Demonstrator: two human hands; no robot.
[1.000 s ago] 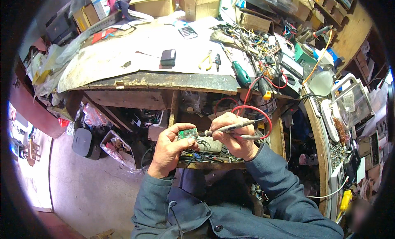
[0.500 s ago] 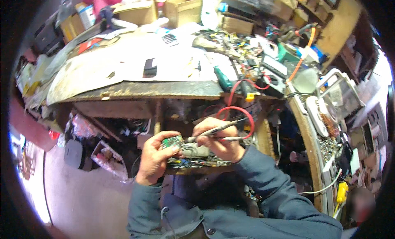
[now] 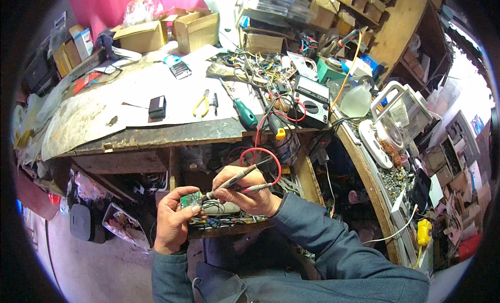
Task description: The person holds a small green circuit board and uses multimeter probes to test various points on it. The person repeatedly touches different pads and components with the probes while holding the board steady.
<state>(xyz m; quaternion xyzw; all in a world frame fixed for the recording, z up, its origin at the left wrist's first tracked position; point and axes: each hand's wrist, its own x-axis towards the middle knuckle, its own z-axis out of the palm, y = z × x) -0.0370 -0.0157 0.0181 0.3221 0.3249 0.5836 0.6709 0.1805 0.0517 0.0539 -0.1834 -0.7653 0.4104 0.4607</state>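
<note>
A small green circuit board (image 3: 190, 200) is pinched between the thumb and fingers of my left hand (image 3: 171, 222), in front of the bench edge. My right hand (image 3: 252, 196) is closed round a pair of test probes (image 3: 237, 179), held together like a pen. Their lower ends are beside the board's right side; I cannot tell whether the tips touch it. A red test lead (image 3: 280, 167) loops up from the probes toward an analog multimeter (image 3: 314, 102) on the bench's right part.
On the bench lie a green-handled screwdriver (image 3: 244, 113), yellow-handled pliers (image 3: 201, 104) and a small black box (image 3: 157, 107). Loose wires and parts pile up behind them. Cardboard boxes (image 3: 195, 29) stand at the back. Below my hands is an open drawer (image 3: 224, 231) of cables.
The whole view has shifted, so bench and hands appear farther left. The bench looks sharper and less washed out. Both hands keep their grips, the probes still close to the board.
</note>
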